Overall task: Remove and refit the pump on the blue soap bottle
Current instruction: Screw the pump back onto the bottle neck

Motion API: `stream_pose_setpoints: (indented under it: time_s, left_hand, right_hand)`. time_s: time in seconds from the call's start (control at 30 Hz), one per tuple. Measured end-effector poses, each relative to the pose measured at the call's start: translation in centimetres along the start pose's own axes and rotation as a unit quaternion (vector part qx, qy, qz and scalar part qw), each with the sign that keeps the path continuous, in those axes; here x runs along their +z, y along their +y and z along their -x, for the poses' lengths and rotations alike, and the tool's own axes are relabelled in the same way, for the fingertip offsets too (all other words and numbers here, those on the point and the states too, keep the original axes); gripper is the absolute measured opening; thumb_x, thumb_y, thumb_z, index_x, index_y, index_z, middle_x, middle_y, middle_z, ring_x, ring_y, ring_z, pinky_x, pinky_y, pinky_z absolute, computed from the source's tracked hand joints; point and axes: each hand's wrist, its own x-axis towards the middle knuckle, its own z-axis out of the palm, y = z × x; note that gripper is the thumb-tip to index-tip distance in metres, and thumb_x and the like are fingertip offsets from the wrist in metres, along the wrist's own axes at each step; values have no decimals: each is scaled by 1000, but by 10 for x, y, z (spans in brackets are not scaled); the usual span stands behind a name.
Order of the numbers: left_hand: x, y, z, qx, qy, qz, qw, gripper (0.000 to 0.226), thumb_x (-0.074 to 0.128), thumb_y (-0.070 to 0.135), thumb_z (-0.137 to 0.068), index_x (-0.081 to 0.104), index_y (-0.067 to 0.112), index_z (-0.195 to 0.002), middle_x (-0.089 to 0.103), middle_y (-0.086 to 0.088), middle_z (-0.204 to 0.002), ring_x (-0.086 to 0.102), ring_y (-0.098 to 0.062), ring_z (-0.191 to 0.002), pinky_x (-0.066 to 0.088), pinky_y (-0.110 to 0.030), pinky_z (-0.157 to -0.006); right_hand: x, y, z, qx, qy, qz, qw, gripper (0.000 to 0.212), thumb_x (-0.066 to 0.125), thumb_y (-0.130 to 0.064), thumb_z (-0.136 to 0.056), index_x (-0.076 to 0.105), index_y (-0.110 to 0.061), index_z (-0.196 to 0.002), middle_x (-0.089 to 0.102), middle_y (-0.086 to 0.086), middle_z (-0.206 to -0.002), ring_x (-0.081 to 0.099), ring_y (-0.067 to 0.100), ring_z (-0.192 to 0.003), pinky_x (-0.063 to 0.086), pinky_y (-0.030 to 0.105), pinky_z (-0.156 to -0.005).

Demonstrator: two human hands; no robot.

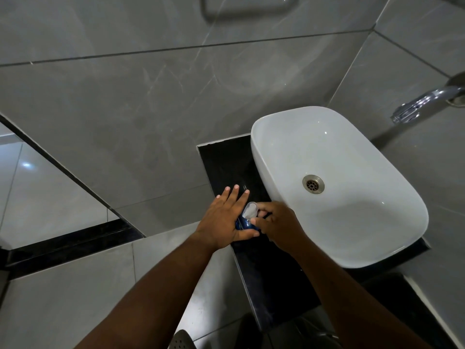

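Note:
The blue soap bottle (243, 224) stands on the black counter (266, 280) just left of the basin, mostly hidden between my hands. Its white pump (250, 210) shows at the top. My left hand (224, 220) lies against the bottle's left side, thumb curled around the lower body and fingers stretched out straight. My right hand (276, 224) comes in from the right, its fingertips pinched on the pump and the collar under it. Whether the pump is seated on the neck or lifted off is hidden by my fingers.
A white oval basin (352, 238) with a metal drain (313, 184) sits on the counter's right part. A chrome tap (425, 103) juts from the grey tiled wall at the upper right. Grey floor tiles lie to the left, and a dark shoe (182, 340) shows below.

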Motion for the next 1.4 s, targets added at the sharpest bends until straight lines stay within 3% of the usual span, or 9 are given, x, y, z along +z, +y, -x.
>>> stream_pose_setpoints:
  time_s: [0.1,0.23,0.47,0.63,0.7,0.9,1.0,1.27,1.4]
  left_hand:
    - [-3,-1,-1,8,-9,-5,1000,103,46,82,-77,5,27,-154,0,-7,-163,-10,-22,-146,-1,-42,-115]
    - [-2,-2,-1,11,-16,5,1000,103,46,82,-77,2,29,-154,-3,-6,-162,-14,-18,-144,-1,-44,-116]
    - [-2,-2,-2,10,-21,-13,1000,104,43,83,-78,-1,28,-153,-4,-6,-162,-16,-18,-144,-3,-41,-114]
    - [-1,-1,-1,6,-18,-10,1000,103,43,82,-78,-1,28,-153,-4,-5,-162,-17,-17,-143,-3,-40,-114]
    - [-1,-1,-1,3,-18,-7,1000,103,43,83,-77,-1,28,-153,-5,-5,-162,-17,-16,-142,-4,-40,-114]
    - [-1,-1,-1,4,-18,-2,1000,104,44,83,-77,0,28,-154,-3,-6,-163,-17,-15,-142,-4,-39,-114]
    - [0,-2,-1,5,-16,1,1000,104,45,82,-77,0,28,-154,-3,-6,-163,-17,-15,-142,-5,-38,-114]
    - [3,-2,-1,6,-1,-9,1000,104,43,83,-77,0,29,-153,-5,-4,-162,-18,-16,-143,-3,-40,-116]
    - [4,-2,-1,14,12,-31,999,104,42,84,-77,1,28,-153,-17,-1,-158,-22,-17,-144,-7,-38,-114]
  right_hand:
    - [-1,1,1,33,47,-1,998,17,75,-24,-73,66,-18,-86,66,-2,-74,63,15,-67,51,25,-63]
    - [-4,-2,0,9,11,-2,1000,33,67,-23,-79,64,-21,-112,65,1,-81,61,15,-69,53,30,-68]
    - [-2,0,-2,21,51,16,998,20,76,-27,-69,65,-18,-83,59,-10,-68,56,6,-61,40,11,-56]
    - [0,1,-4,5,16,26,1000,18,70,-25,-76,64,-8,-78,65,8,-72,61,20,-65,52,32,-61]
    - [3,1,-3,33,46,10,998,20,75,-27,-72,61,-12,-73,63,-1,-67,59,11,-61,48,21,-56]
    - [3,3,-1,45,-4,-68,997,48,74,-21,-74,60,-15,-119,69,3,-99,66,18,-91,51,12,-74]
    - [3,2,-2,66,-4,-60,996,24,72,-22,-77,67,-8,-96,71,6,-86,68,19,-79,58,30,-73]
    - [5,-1,1,60,-30,-146,987,34,64,-13,-85,59,-17,-118,69,3,-89,63,5,-65,46,7,-53]
    - [13,3,-3,79,12,-118,990,19,72,-15,-79,65,-4,-92,65,2,-74,57,5,-58,45,9,-52]
